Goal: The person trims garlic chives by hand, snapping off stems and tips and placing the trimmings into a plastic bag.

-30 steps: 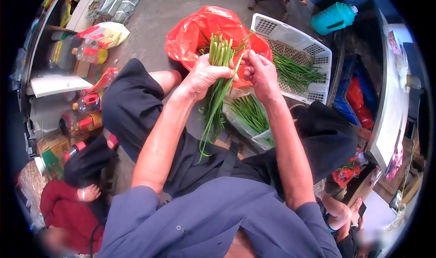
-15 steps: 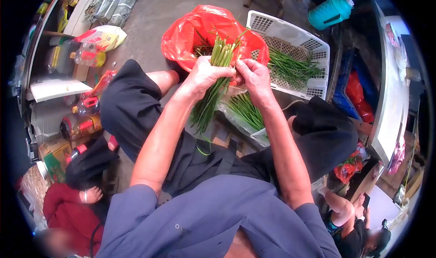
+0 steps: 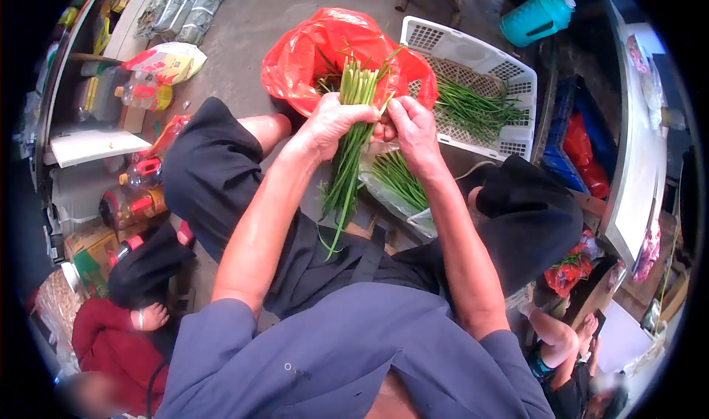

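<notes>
My left hand (image 3: 329,126) is wrapped round a bunch of long green stalks (image 3: 344,169), pale ends up, long leaves hanging toward my lap. Close beside it, my right hand (image 3: 413,129) pinches a thin pale piece at the bunch's edge. Just behind the bunch stands an open red plastic bag (image 3: 295,57) with plant scraps inside. A white perforated basket (image 3: 473,42) at the right holds more green stalks (image 3: 473,107). Below my right hand, further stalks (image 3: 402,179) lie in a clear plastic bag (image 3: 388,197).
A teal thermos (image 3: 538,19) stands at the upper right, near a blue crate (image 3: 554,153) holding red bags. Bottles (image 3: 136,205) and a white board (image 3: 96,146) are at the left. One person in red (image 3: 114,345) sits lower left; another person (image 3: 557,345) is lower right.
The view has shifted slightly. My right hand has come down and closer to my left hand. The hanging leaves swung left, then back under my left hand.
</notes>
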`<state>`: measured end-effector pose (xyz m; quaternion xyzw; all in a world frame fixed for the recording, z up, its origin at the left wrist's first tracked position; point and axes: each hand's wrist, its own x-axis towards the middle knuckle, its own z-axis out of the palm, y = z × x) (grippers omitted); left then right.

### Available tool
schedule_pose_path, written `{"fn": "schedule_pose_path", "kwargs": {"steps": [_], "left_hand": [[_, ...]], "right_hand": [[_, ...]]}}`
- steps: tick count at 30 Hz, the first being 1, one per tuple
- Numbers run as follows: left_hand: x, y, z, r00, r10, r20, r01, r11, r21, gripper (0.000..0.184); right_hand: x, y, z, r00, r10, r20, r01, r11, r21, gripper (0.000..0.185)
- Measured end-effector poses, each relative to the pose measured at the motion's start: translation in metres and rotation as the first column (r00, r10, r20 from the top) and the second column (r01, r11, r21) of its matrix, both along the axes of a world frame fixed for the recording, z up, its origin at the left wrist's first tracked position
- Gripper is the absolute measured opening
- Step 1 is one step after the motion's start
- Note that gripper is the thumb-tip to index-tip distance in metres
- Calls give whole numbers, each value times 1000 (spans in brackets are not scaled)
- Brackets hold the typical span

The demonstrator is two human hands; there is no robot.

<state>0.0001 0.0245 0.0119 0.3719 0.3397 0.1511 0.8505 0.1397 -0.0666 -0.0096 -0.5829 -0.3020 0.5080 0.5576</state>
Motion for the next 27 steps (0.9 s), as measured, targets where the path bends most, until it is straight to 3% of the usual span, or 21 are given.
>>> {"fn": "schedule_pose_path", "kwargs": {"steps": [3,7,9,11,12,17,24,27], "left_hand": [[0,2,-6,1000,-16,-1,16,1000,-26,15],[6,-5,-3,998,57,-31,-58,998,-8,14],[7,-8,-1,997,55,-60,-43,982,182,13],[7,-7,-2,997,33,-67,-18,977,212,13],[7,-7,-2,997,14,-75,5,970,244,12],[4,-4,-3,993,-32,-111,52,982,181,10],[4,-5,1,995,-11,-97,21,994,104,13],[1,-1,-2,994,-39,-105,49,995,92,14]], "right_hand": [[0,-2,2,1000,-6,-10,6,1000,-5,25],[2,1,-9,982,-84,171,89,996,-21,26],[2,1,-10,959,-104,262,114,993,-23,26],[2,0,-12,885,-124,449,103,992,72,26],[2,0,-12,885,-124,448,103,992,72,26],[1,-3,-7,824,-146,547,129,989,69,25],[4,3,-11,877,-168,451,176,984,25,26],[7,6,-16,943,-248,222,258,966,-19,25]]}}
